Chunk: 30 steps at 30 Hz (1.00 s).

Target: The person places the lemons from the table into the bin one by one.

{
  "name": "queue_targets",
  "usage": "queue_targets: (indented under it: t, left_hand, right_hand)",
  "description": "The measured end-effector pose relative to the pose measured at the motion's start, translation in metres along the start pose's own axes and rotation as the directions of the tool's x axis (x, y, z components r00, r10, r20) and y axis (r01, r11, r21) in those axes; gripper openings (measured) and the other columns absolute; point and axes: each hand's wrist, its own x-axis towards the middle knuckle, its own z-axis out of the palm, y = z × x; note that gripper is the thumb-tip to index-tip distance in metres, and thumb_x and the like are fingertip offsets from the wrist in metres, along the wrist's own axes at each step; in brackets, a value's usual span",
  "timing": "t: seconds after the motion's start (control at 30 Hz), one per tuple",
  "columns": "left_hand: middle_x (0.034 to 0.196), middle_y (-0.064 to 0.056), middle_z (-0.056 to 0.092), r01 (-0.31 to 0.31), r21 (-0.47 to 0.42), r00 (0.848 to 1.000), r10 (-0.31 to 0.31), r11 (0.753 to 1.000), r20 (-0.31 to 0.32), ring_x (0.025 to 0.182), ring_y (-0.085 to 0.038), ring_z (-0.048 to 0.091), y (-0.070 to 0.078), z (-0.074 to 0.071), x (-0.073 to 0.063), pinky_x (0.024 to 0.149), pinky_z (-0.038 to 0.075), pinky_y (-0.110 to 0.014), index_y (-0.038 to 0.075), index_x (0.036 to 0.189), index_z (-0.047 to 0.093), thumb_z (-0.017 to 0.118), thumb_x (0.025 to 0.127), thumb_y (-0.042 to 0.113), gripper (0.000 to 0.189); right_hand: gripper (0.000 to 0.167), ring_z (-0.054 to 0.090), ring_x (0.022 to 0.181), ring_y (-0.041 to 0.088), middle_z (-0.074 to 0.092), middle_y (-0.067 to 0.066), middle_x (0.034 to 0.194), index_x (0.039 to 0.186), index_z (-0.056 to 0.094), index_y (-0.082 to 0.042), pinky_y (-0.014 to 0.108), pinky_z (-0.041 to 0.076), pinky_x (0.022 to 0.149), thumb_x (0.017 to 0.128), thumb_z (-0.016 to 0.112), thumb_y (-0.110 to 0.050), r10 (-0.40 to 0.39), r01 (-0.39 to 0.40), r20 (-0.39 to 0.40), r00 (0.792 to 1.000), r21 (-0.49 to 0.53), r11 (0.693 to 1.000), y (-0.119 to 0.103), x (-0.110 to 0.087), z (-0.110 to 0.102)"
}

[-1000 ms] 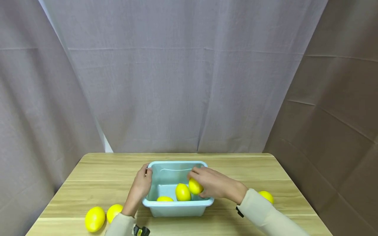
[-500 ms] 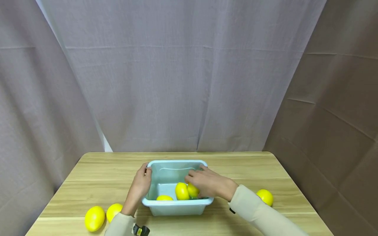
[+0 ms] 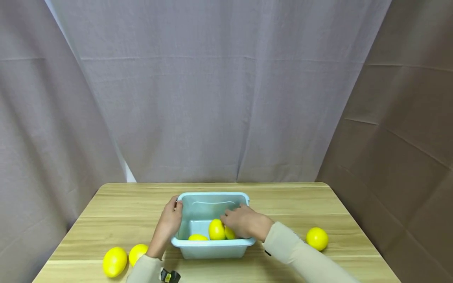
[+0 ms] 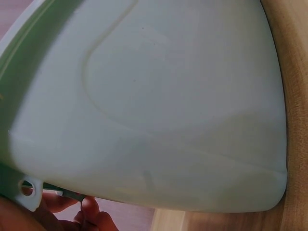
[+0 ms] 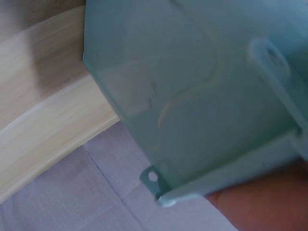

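Note:
A light blue plastic bin (image 3: 214,251) stands near the middle of the table. My left hand (image 3: 169,219) grips its left rim, thumb over the edge; in the left wrist view, curled fingers (image 4: 98,219) show below the bin wall (image 4: 183,96). Reaching over the right rim, my right hand (image 3: 245,222) holds a yellow lemon (image 3: 229,233) low inside the bin, and hides much of it. Beside that one lies a second lemon (image 3: 216,229). A third lemon (image 3: 198,237) shows partly above the front rim. The right wrist view has the bin's outer wall (image 5: 192,110).
Two lemons, a nearer one (image 3: 115,262) and one (image 3: 137,253) partly behind my left forearm, lie at the table's left. Another lemon (image 3: 317,238) rests to the right, beside my right sleeve. Grey curtains (image 3: 184,98) hang behind the wooden table (image 3: 283,196).
My right hand has lowered the lemon into the bin and shifted slightly left. The lemon beside it has moved a little left. My left hand stays on the rim.

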Motion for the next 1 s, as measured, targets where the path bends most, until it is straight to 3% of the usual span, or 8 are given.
queue_targets:
  t: [0.23,0.53,0.7,1.0]
  left_hand:
    - [0.129,-0.026,0.062,0.014,-0.006,1.0,-0.014,1.0,0.004,0.115,-0.038,0.059,0.001,0.0,-0.002,0.095,0.05,-0.055,-0.006,0.148,0.049,0.037,0.114,0.018,0.044]
    - [0.122,-0.022,0.063,-0.008,-0.009,1.0,0.008,1.0,0.015,0.109,-0.034,0.059,0.002,0.006,-0.001,0.091,0.05,-0.051,-0.005,0.145,0.053,0.038,0.113,0.017,0.041]
    - [0.124,-0.024,0.063,-0.008,-0.011,1.0,0.008,1.0,0.003,0.111,-0.036,0.059,0.001,0.007,-0.003,0.093,0.049,-0.054,-0.005,0.144,0.054,0.039,0.113,0.017,0.041]
    - [0.126,-0.025,0.063,-0.007,-0.005,1.0,0.007,1.0,0.001,0.114,-0.038,0.059,0.002,0.006,-0.006,0.096,0.049,-0.056,-0.005,0.145,0.053,0.038,0.113,0.017,0.041]
  right_hand:
    - [0.034,0.067,0.095,0.016,0.069,-0.003,0.108,0.126,0.067,-0.019,0.034,0.046,0.081,0.094,0.075,-0.012,0.016,-0.017,-0.016,1.0,-0.06,0.998,-0.005,0.003,0.006]
    - [0.023,0.069,0.091,0.017,0.072,-0.001,0.103,0.12,0.071,-0.019,0.034,0.047,0.082,0.098,0.07,-0.011,0.05,-0.05,-0.008,0.999,-0.097,0.994,-0.006,0.0,0.012]
    - [0.016,0.066,0.087,0.015,0.072,-0.003,0.097,0.107,0.075,-0.021,0.032,0.047,0.078,0.095,0.074,-0.011,0.034,-0.04,-0.054,0.998,-0.11,0.993,-0.007,-0.002,0.015]
    - [0.016,0.063,0.085,0.015,0.068,-0.002,0.095,0.102,0.075,-0.015,0.036,0.055,0.078,0.087,0.08,-0.014,0.017,-0.015,-0.095,0.995,0.028,0.999,-0.004,-0.012,0.004]
